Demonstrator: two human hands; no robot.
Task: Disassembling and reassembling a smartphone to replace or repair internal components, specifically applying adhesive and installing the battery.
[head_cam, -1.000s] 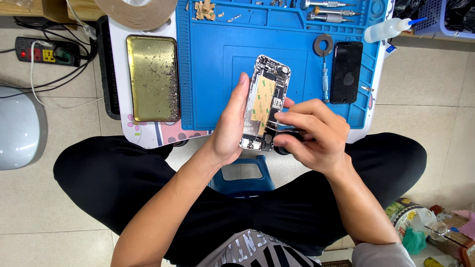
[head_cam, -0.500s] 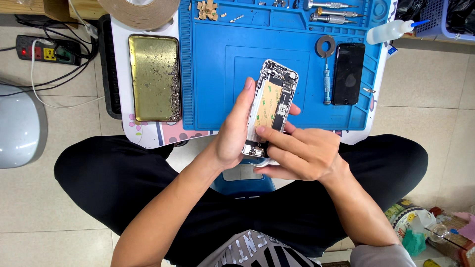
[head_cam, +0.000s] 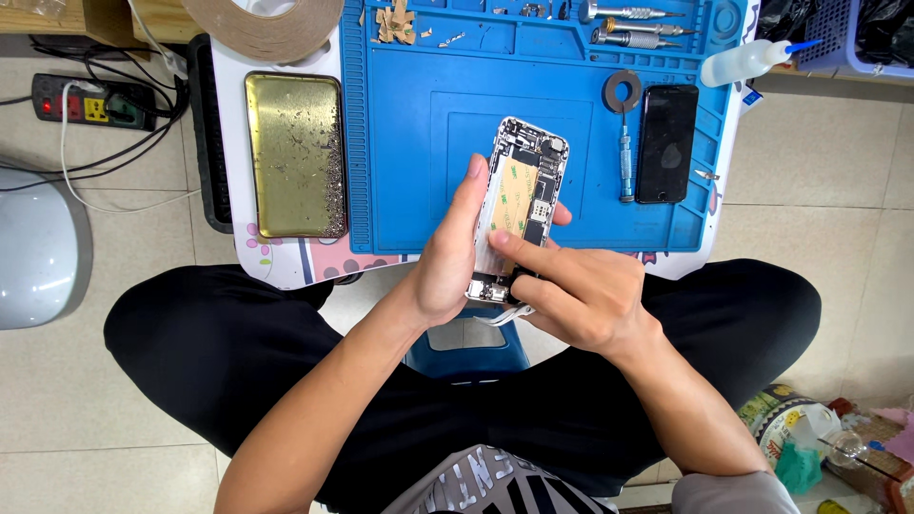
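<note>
An opened phone body (head_cam: 526, 187) with bare circuit parts and a yellowish patch inside is held above the near edge of the blue work mat (head_cam: 419, 162). My left hand (head_cam: 447, 257) grips its left side, fingers along the edge. My right hand (head_cam: 576, 290) supports the lower end, index finger pressing on the inside near the middle. A white strip hangs from the bottom of the phone.
A black phone screen (head_cam: 666, 143) and a screwdriver (head_cam: 625, 167) lie on the mat's right side by a dark ring (head_cam: 621, 90). A gold metal tray (head_cam: 293, 152) sits left. A tape roll (head_cam: 262, 29), squeeze bottle (head_cam: 747, 62) and power strip (head_cam: 90, 103) surround the small table.
The phone body has shifted slightly right and up. My right hand moved from its lower right corner so that the index finger now lies across the inside.
</note>
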